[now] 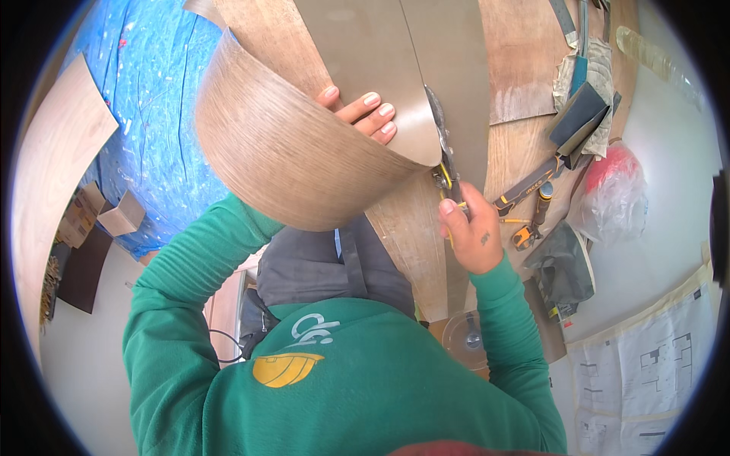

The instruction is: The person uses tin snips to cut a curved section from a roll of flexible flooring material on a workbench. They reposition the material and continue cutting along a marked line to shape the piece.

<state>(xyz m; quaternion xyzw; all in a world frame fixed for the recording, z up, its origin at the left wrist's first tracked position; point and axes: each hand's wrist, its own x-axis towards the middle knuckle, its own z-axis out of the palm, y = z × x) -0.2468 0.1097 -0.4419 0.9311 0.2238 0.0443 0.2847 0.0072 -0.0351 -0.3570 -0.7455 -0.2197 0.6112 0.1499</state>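
Well to the left of the curled wood-grain sheet (281, 144) you have a pale wood-grain panel (57, 159), and nearer to the sheet sits an open cardboard piece (122, 215). The crinkled blue tarp (156, 114) spreads just beside the sheet's left side. The sheet itself bends up in front of your body, over a plywood surface (414, 251), its grained face turned toward you. Your left hand (365, 118) reaches in behind that curl (only the fingers show past its edge), fingers stretched out on the grey-brown face; whether they press or grip, I cannot tell. At the sheet's right-hand corner stand the snips (443, 144), dark blades pointing away from you. Your right hand (475, 232), just below that corner, is wrapped around their yellow-edged handles, thumb on top, the lower fingers partly hidden. Right of the sheet, past that hand, lie an orange tape measure (523, 238) and a long dark tool (526, 186). Farther right of the sheet are a clear plastic bag (620, 197) with something red in it and, lower down, some printed drawings (661, 368).
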